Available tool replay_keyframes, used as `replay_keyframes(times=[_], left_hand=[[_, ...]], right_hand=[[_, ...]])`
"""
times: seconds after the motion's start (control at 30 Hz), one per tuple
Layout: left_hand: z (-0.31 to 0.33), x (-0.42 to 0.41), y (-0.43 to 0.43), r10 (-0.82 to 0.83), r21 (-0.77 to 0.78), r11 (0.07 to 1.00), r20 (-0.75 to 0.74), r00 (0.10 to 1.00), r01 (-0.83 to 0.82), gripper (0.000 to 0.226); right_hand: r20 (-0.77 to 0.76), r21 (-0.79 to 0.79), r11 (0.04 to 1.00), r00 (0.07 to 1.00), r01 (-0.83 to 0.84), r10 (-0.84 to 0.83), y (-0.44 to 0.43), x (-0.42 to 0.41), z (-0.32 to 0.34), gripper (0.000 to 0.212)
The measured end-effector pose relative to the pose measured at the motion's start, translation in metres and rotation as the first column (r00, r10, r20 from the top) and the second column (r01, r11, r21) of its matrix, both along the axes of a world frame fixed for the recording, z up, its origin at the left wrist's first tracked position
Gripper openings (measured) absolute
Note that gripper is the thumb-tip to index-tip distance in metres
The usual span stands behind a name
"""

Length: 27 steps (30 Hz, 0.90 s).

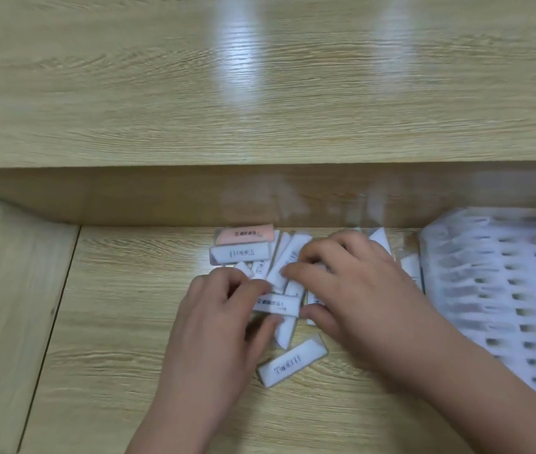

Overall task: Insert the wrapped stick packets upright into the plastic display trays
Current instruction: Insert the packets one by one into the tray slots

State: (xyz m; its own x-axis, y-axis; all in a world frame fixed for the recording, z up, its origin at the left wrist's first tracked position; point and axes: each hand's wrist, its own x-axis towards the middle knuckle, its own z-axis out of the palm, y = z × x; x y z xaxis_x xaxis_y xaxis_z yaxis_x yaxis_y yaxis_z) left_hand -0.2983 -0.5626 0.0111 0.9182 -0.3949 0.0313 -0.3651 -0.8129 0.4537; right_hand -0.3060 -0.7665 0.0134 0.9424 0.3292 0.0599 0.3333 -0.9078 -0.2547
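Now | left hand (224,309) pinches packet (276,304) in pile (240,252) | right hand (348,280) curled over pile, cannot tell if holding | risk: crowded pile, neighbours drag along or packet slips before right-side tray (505,290)

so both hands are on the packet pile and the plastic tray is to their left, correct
No, the head view shows the plastic tray to their right. The left hand and right hand are indeed on the packet pile.

Bright overhead light; glare streaks on shelf (243,54); motion blur throughout; edges bowed.
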Motion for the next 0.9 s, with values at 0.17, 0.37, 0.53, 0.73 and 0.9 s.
replay_keyframes(times=[0.17,0.37,0.53,0.73,0.9], left_hand=[[-0.001,0.003,0.008,-0.010,0.059,0.998,0.020,1.000,0.009,0.030],[0.019,0.000,0.023,0.080,-0.019,0.997,0.008,0.997,-0.080,0.017],[0.036,-0.006,0.025,0.226,-0.319,0.922,-0.023,0.974,-0.221,0.011],[0.068,-0.013,-0.013,0.124,-0.422,0.893,-0.101,0.987,-0.155,0.033],[0.075,-0.032,-0.081,-0.006,-0.625,0.764,-0.256,0.967,-0.160,0.035]], right_hand=[[-0.092,0.007,0.987,0.982,-0.163,0.163,0.001,0.011,0.005,0.035],[-0.141,-0.029,0.980,0.971,-0.199,0.193,0.006,0.019,0.007,0.022],[-0.201,0.245,0.964,0.967,-0.105,0.157,-0.005,0.016,0.031,0.012],[-0.270,0.701,0.651,0.953,0.292,-0.137,-0.085,-0.037,0.079,0.014],[-0.309,0.737,0.498,0.883,0.458,-0.355,-0.139,-0.080,0.079,0.010]])
